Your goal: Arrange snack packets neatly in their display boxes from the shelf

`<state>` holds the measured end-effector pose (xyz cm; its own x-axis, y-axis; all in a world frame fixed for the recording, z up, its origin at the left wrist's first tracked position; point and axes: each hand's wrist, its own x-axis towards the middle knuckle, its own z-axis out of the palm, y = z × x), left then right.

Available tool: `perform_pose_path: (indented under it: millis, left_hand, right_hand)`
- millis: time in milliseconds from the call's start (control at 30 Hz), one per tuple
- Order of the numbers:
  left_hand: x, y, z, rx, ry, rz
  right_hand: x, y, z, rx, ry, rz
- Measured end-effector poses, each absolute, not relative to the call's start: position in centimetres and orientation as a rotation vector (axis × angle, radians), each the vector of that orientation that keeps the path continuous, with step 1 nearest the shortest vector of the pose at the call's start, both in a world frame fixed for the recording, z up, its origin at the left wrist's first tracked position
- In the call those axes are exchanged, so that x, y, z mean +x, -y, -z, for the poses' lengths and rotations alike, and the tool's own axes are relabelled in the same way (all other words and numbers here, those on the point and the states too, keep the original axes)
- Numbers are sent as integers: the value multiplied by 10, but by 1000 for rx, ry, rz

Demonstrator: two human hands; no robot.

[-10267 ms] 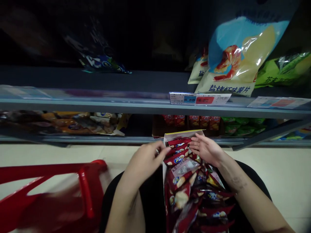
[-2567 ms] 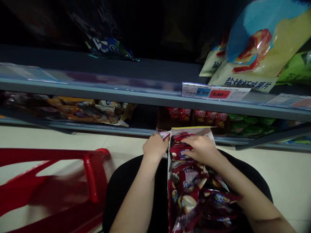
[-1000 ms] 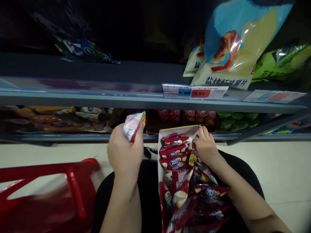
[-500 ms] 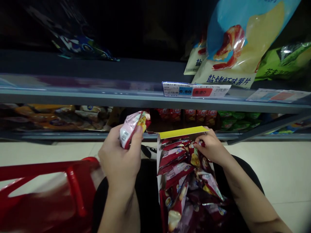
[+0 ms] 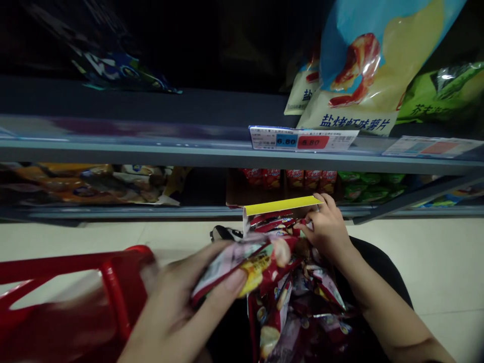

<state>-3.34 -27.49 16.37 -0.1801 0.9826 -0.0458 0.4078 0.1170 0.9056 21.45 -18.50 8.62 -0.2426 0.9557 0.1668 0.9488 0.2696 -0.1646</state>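
Observation:
My left hand (image 5: pixel 177 312) is closed on a red and pink snack packet (image 5: pixel 249 259), held flat low over my lap, close to the camera. A white carton with a yellow flap (image 5: pixel 282 205) rests on my lap, full of several dark red snack packets (image 5: pixel 298 312). At the carton's far right corner, my right hand (image 5: pixel 327 227) has its fingers curled on the packets, pinching among them. What it grips is hidden by the fingers.
A red plastic basket (image 5: pixel 109 282) stands at my left on the pale floor. A grey shelf edge (image 5: pixel 151 151) carries a price tag (image 5: pixel 302 139). Large crisp bags (image 5: pixel 363 75) stand above; small red boxes (image 5: pixel 298 179) and flat packets (image 5: pixel 86 181) lie on the lower shelf.
My left hand has dropped from shelf height down toward my lap with the packet, turning it flat. My right hand stays at the carton's far end.

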Motion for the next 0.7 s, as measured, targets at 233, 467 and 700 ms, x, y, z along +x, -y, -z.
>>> perform_pose_path:
  millis: [233, 467, 700]
  left_hand:
    - [-8, 230, -151, 1418, -1260, -303]
    - [-24, 227, -144, 1170, -1237, -272]
    - [-56, 213, -130, 1165, -1352, -358]
  right_hand:
    - [215, 177, -82, -1747, 2285, -270]
    - [218, 175, -74, -1550, 2122, -453]
    - [208, 176, -72, -1506, 1943, -563]
